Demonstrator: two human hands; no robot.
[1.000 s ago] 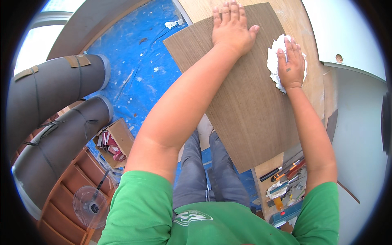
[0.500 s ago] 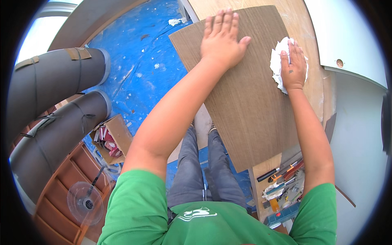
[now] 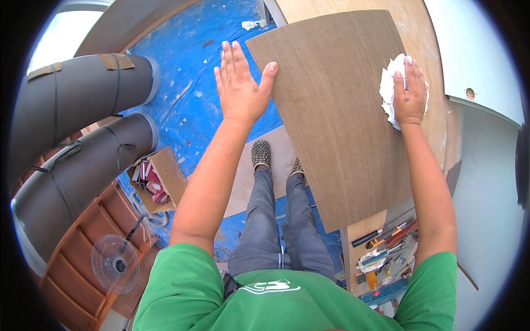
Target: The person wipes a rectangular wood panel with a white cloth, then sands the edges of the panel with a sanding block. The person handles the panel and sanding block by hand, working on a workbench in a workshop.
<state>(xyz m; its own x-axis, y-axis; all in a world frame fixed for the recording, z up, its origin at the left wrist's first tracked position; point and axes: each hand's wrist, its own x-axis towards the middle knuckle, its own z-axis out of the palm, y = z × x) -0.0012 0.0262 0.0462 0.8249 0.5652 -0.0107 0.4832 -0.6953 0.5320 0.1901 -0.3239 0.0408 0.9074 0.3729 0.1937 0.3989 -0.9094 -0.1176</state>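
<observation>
A brown wood-grain panel with a curved top edge lies over a pale plywood bench. My left hand is open just beside the panel's upper left edge, fingers stretched out, above the blue floor sheet. My right hand holds a crumpled white cloth against the panel's right part, near its edge; the cloth is partly hidden under the fingers.
Two large grey rolls tied with cord lie at left, beside a cardboard box of scraps, a standing fan and red-brown wooden shelving. Assorted tools are on the lower right bench. A white curved panel borders the right.
My left hand has slid from the panel's top down and left, off its edge. My right hand and cloth have shifted slightly right and down with the panel in view. More of my feet shows.
</observation>
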